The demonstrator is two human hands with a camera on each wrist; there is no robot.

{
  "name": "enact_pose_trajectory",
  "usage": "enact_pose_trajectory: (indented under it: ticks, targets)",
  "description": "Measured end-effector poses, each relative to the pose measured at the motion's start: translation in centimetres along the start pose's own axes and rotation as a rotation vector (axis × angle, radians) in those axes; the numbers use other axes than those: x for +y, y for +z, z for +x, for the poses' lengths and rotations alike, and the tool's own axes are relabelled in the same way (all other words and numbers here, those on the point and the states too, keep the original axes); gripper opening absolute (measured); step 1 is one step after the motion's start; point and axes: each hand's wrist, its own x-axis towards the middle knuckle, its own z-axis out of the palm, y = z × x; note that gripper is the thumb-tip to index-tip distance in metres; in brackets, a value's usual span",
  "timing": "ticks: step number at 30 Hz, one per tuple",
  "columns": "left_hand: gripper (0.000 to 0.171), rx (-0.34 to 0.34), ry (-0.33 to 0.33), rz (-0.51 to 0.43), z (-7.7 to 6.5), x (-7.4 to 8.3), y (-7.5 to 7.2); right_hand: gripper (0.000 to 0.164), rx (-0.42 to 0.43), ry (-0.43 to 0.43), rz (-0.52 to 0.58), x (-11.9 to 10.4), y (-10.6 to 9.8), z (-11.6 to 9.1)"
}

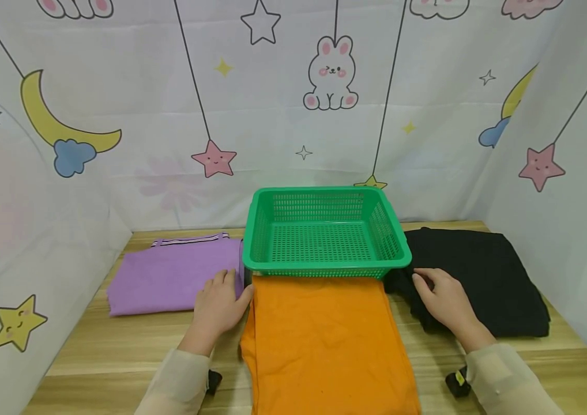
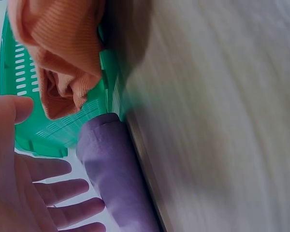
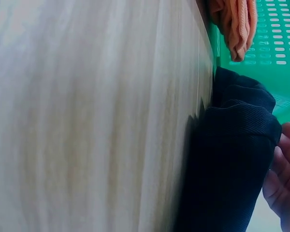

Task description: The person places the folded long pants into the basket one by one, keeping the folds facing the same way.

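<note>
Currently, the left hand [image 1: 218,302] is reaching over the right end of the folded purple cloth [image 1: 164,282] at left of centre, its fingers extending slightly apart and gripping nothing; the thumb is pointing towards the orange cloth [image 1: 330,346]. The right hand [image 1: 446,300] is resting on the left side of the folded black cloth [image 1: 490,282] at centre right, its fingers bending loosely; the right wrist view is showing fingertips touching that cloth's upper edge. The orange cloth is lying at lower centre, running out of the bottom of the frame. Just beyond it, a green basket [image 1: 327,266] is standing at the centre, between the purple and black cloths. Everything is sitting on a wooden table [image 1: 132,351], and a patterned white curtain [image 1: 273,86] is filling the upper frame.
</note>
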Motion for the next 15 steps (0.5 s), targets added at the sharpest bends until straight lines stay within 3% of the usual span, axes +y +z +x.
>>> enact_pose_trajectory:
  ticks: [15]
  targets:
    - [0.071,0.012,0.000,-0.003,-0.01,0.10,0.10,0.042,-0.024,0.028,-0.001,-0.39,-0.23,-0.16]
